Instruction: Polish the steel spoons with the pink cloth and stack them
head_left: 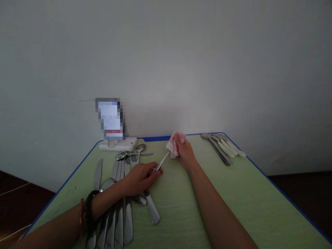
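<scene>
Pink-and-white cloth [170, 144], in the head view, is bunched in the right hand [186, 152] against the far end of a slim metal utensil [163, 160] whose kind is hidden. The left hand [140, 177] grasps the utensil's near end above the middle of the green tabletop [176, 214]. The left forearm [62, 219] crosses over loose metal cutlery [128, 223]; the right forearm [215, 204] slants in from the lower right.

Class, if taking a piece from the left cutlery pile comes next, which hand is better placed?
Probably the left hand: it is close to the cutlery pile, though holding a utensil. The right hand is farther off, holding a cloth.
</scene>
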Action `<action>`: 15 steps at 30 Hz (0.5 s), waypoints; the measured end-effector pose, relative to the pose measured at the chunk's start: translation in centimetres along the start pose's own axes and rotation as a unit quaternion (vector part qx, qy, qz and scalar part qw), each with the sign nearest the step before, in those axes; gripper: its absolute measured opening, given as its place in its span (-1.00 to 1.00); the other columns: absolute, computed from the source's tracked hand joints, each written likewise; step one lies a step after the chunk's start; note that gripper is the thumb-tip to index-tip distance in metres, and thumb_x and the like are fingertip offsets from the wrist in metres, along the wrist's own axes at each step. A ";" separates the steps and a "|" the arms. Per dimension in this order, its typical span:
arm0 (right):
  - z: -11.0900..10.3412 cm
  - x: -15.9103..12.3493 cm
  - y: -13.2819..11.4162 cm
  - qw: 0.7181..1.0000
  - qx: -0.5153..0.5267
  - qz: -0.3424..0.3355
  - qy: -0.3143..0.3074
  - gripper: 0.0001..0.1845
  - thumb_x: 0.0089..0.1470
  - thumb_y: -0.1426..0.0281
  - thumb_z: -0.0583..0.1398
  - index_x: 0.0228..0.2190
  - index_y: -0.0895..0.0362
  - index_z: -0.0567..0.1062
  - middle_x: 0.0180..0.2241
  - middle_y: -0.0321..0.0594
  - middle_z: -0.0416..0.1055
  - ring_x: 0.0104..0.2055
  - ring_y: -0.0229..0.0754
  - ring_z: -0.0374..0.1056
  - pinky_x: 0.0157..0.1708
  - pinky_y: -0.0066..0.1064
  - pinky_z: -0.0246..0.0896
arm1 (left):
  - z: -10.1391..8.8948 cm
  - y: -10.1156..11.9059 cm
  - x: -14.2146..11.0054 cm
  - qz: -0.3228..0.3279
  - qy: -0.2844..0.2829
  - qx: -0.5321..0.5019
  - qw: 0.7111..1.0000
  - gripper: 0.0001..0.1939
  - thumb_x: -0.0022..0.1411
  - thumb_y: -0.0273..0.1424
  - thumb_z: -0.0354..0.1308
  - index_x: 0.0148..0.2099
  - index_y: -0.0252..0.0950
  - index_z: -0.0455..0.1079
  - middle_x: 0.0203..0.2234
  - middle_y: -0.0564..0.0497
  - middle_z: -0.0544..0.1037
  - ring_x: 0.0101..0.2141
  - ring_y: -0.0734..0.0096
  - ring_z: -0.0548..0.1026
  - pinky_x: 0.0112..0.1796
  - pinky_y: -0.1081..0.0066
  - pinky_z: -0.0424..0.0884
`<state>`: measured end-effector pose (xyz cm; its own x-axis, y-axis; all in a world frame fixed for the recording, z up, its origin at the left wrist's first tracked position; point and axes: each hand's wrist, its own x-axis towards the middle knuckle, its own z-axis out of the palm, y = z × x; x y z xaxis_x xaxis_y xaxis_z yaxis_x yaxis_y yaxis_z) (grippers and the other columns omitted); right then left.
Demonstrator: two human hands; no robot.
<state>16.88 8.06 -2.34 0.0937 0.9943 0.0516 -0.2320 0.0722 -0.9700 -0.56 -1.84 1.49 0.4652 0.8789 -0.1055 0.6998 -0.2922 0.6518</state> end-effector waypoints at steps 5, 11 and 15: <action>0.0 0.0 0.0 1.000 0.006 0.004 0.006 -0.56 -0.19 0.00 0.25 -0.52 0.15 0.46 -0.61 -0.32 0.39 -0.53 -0.27 0.24 -0.51 -0.45 0.13 | 0.0 0.1 -0.1 -0.002 -0.010 -0.015 1.000 -0.66 0.32 -0.19 -0.16 -0.16 -0.29 0.33 -0.74 0.18 0.34 -0.66 0.48 0.35 -0.54 0.55 0.22; 0.2 -0.1 -0.3 1.000 0.023 0.015 0.004 -0.66 -0.19 0.10 0.25 -0.51 0.14 0.45 -0.58 -0.33 0.39 -0.53 -0.28 0.23 -0.51 -0.46 0.12 | -0.1 0.1 0.0 -0.005 -0.002 0.002 1.000 -0.66 0.31 -0.20 -0.15 -0.15 -0.30 0.35 -0.73 0.16 0.36 -0.64 0.47 0.36 -0.54 0.54 0.21; 0.4 -0.3 -0.7 0.999 0.038 0.037 0.009 -0.78 -0.21 0.23 0.23 -0.52 0.13 0.44 -0.62 -0.36 0.33 -0.56 -0.28 0.20 -0.56 -0.46 0.10 | 0.0 0.0 0.0 0.002 0.003 0.010 1.000 -0.65 0.31 -0.20 -0.15 -0.15 -0.30 0.36 -0.71 0.15 0.37 -0.63 0.47 0.36 -0.53 0.54 0.20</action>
<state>16.61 7.78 -1.62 0.0901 0.9956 -0.0247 -0.3110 0.0046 -0.9504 -0.58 -1.82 1.50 0.4646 0.8801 -0.0980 0.7082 -0.3028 0.6378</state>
